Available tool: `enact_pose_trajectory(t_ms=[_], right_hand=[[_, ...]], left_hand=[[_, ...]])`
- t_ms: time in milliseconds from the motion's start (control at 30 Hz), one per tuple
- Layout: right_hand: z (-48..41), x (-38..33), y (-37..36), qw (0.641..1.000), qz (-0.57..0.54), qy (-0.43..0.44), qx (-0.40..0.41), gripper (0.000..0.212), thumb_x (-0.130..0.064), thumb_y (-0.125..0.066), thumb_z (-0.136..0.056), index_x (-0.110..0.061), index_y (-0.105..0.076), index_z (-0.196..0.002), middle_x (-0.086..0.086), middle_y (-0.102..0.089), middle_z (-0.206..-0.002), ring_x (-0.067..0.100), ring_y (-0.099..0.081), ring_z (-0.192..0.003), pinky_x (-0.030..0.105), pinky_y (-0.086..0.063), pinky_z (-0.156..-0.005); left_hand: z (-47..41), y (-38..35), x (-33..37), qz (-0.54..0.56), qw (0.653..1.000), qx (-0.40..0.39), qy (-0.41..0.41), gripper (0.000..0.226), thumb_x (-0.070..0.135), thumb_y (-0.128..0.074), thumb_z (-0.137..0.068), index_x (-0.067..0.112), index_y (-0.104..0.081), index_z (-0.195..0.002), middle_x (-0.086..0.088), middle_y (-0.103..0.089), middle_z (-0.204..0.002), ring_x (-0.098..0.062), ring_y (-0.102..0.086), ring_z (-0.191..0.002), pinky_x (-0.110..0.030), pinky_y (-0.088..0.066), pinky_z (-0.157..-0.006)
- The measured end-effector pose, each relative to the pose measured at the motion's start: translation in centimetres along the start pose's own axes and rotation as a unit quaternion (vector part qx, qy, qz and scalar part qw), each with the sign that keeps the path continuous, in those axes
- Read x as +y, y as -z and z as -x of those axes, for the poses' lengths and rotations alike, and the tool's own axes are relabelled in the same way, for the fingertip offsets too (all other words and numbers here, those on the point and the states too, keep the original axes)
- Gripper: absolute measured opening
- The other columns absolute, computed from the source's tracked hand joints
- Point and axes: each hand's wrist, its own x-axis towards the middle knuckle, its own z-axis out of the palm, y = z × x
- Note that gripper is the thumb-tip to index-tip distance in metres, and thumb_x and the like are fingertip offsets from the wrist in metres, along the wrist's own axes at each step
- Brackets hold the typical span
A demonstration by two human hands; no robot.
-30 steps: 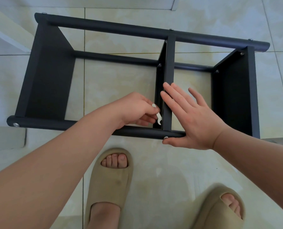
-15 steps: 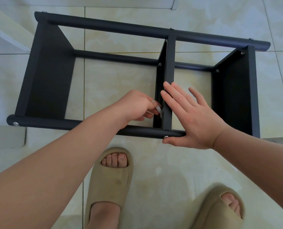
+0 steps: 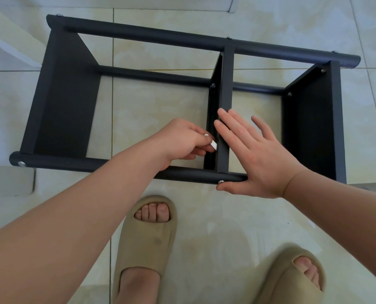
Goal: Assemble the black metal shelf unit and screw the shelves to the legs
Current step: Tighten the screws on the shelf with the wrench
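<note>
The black shelf unit (image 3: 62, 102) lies on its side across mid-frame. At its middle shelf (image 3: 226, 88) our left hand (image 3: 182, 143) pinches a small silvery key (image 3: 213, 146), which has swung round since a second ago. We judge that screw is tightening. Our right hand (image 3: 259, 159) stays flat, fingers straight and spread, bracing the shelf and the near leg (image 3: 95, 164).

Bright, even daylight, soft sheen on the pale floor tiles (image 3: 270, 227), faint shadows, sharp focus, wide-angle bending at edges

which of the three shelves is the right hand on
The middle shelf: the right hand lies flat against its edge. The left-end shelf and right-end shelf are untouched.
</note>
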Motion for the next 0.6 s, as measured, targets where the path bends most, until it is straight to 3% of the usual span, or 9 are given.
enact_pose_trajectory(t_ms=[200, 600], right_hand=[[-0.01, -0.01, -0.04, 1.000, 0.001, 0.000, -0.004, 0.115, -0.088, -0.032, -0.082, -0.010, -0.007, -0.162, 0.006, 0.005, -0.170, 0.022, 0.006, -0.157, 0.058, -0.013, -0.124], [-0.02, -0.02, 0.10, 1.000, 0.000, -0.002, -0.010, 0.114, -0.087, -0.032, -0.082, -0.010, -0.006, -0.162, 0.006, 0.006, -0.170, 0.022, 0.006, -0.157, 0.058, -0.013, -0.124]], left_hand=[[-0.04, 0.21, -0.11, 0.032, 0.999, -0.025, 0.024, 0.009, 0.024, -0.064, -0.096, 0.017, -0.068, -0.095, 0.005, -0.077, -0.081, -0.006, -0.071, -0.074, -0.025, -0.053, -0.078], [-0.21, 0.24, -0.12, -0.038, 0.998, -0.052, 0.012, 0.012, 0.022, -0.057, -0.100, 0.017, -0.065, -0.092, 0.008, -0.076, -0.076, -0.004, -0.068, -0.073, -0.024, -0.050, -0.075]])
